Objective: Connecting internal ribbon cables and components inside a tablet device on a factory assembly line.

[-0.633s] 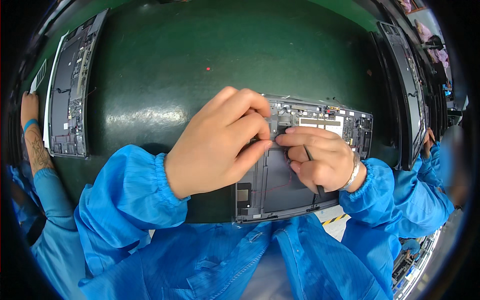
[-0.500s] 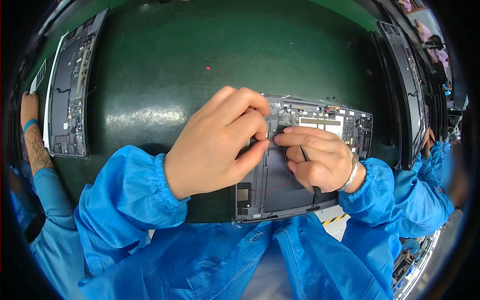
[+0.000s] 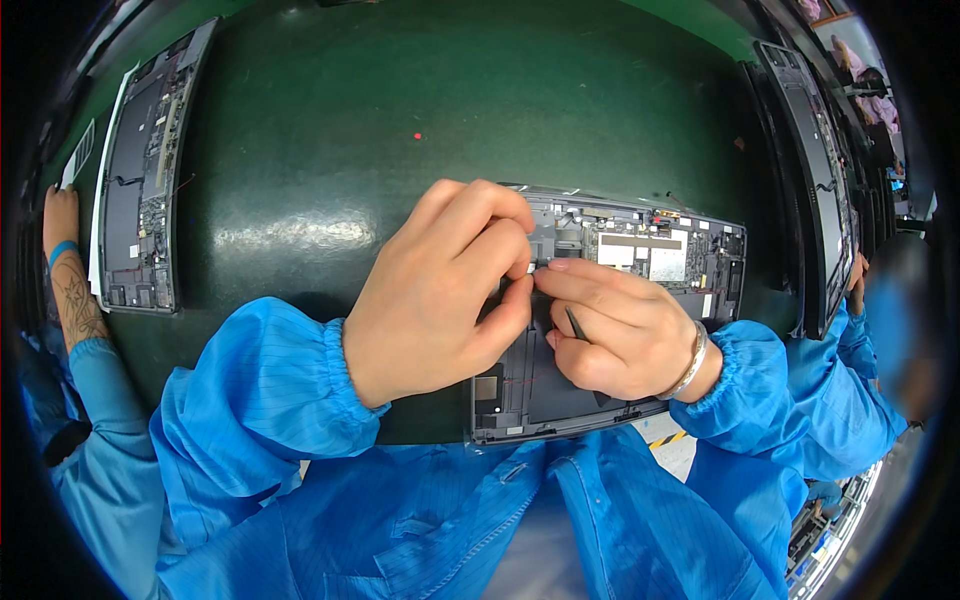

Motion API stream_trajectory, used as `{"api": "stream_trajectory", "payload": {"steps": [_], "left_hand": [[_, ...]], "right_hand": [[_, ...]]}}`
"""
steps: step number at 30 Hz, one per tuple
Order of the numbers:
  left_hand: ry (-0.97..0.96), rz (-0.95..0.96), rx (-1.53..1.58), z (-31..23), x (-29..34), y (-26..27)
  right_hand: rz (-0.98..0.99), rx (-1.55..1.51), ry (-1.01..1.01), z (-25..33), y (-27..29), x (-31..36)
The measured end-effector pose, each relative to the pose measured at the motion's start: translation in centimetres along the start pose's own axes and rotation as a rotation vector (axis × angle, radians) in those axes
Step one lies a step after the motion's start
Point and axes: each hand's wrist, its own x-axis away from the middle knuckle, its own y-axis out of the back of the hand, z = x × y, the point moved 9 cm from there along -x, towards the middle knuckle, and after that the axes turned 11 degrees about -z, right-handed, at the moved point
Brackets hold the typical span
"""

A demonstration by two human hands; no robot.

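Note:
An opened laptop base [image 3: 697, 248], with its circuit board and dark battery exposed, lies on the bench in front of me. Over its left part, my left hand [image 3: 435, 290] is closed in a pinch; a tiny pale piece shows at the fingertips, too small to name. My right hand [image 3: 635, 330] is closed, its forefinger reaching to the left fingertips. Thin black tweezers [image 3: 574, 322] are tucked under its fingers, mostly hidden by them. A fine red wire [image 3: 518, 380] runs across the lower left of the laptop base.
Another opened laptop base [image 3: 140, 180] stands at the left on the green bench [image 3: 300, 120], near a co-worker's arm [image 3: 75, 290]. More laptop bases [image 3: 815, 180] stand at the right, beside another person in blue. A small red bit [image 3: 417, 136] lies farther back.
My right hand has moved left and slightly up, bringing its forefinger against the left fingertips. The tweezers went with it. My left hand has shifted only slightly.

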Motion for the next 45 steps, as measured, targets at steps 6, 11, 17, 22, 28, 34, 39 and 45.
{"api": "stream_trajectory", "payload": {"steps": [6, 11, 17, 22, 28, 34, 39, 45], "left_hand": [[0.031, 0.027, 0.075, 0.7, 0.1, 0.7], [-0.029, 0.173, 0.285, 2.2, -0.5, 1.5], [-0.138, 0.257, 0.231, 2.0, -0.1, 1.6], [-0.132, 0.243, 0.266, 2.2, -0.2, 1.7], [-0.124, 0.24, 0.274, 2.2, -0.2, 1.6], [-0.127, 0.2, 0.238, 1.8, -0.4, 1.7], [0.148, -0.064, 0.057, 1.2, -0.7, 3.8], [0.627, 0.397, 0.492, -2.1, 3.5, -2.1]], "right_hand": [[0.006, 0.02, 0.01, 0.2, -0.5, -0.2], [0.003, 0.001, 0.025, 0.2, -1.0, -0.6], [0.014, -0.141, -0.033, -1.3, -0.7, 0.1], [-0.002, -0.353, -0.217, -2.4, -0.6, -0.2], [0.026, -0.26, -0.083, -1.7, -1.1, -0.7], [0.102, -0.022, 0.174, 1.1, -1.4, -1.6], [-0.063, -0.258, -0.061, -2.1, 2.0, -0.3], [-0.05, -0.296, -0.117, -2.2, 3.4, 1.7]]}}
